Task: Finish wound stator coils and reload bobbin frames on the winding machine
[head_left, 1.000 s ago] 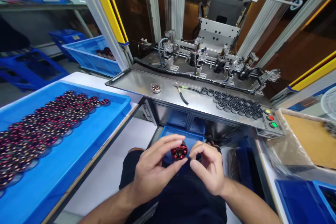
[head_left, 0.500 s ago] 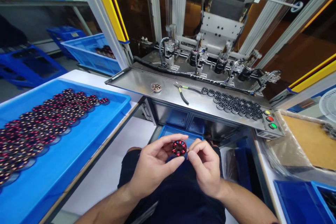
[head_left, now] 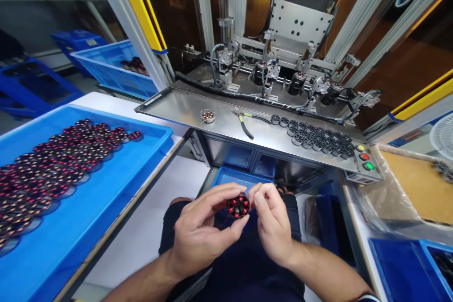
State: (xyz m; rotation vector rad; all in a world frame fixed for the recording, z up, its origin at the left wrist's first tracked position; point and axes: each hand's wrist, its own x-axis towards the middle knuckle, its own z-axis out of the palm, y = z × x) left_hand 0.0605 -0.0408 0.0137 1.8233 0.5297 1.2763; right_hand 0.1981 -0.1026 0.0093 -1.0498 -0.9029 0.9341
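A small round wound stator (head_left: 238,206) with red copper coils is held over my lap between both hands. My left hand (head_left: 200,233) grips it with thumb below and fingers curled over its top. My right hand (head_left: 272,224) is pinched closed against the stator's right edge, fingertips touching it. A blue tray (head_left: 106,207) at my left carries several similar red-wound stators (head_left: 53,170) in rows.
A steel shelf (head_left: 184,111) ahead bears one lone stator (head_left: 207,115), a pair of pliers (head_left: 244,125), several dark unwound cores (head_left: 316,137) and red and green buttons (head_left: 366,161). Behind it stands a winding machine (head_left: 283,56). Blue bins sit far left and lower right.
Both hands have shifted slightly left with the stator. My right fingers have closed tighter on its edge. The view has tipped up a little.
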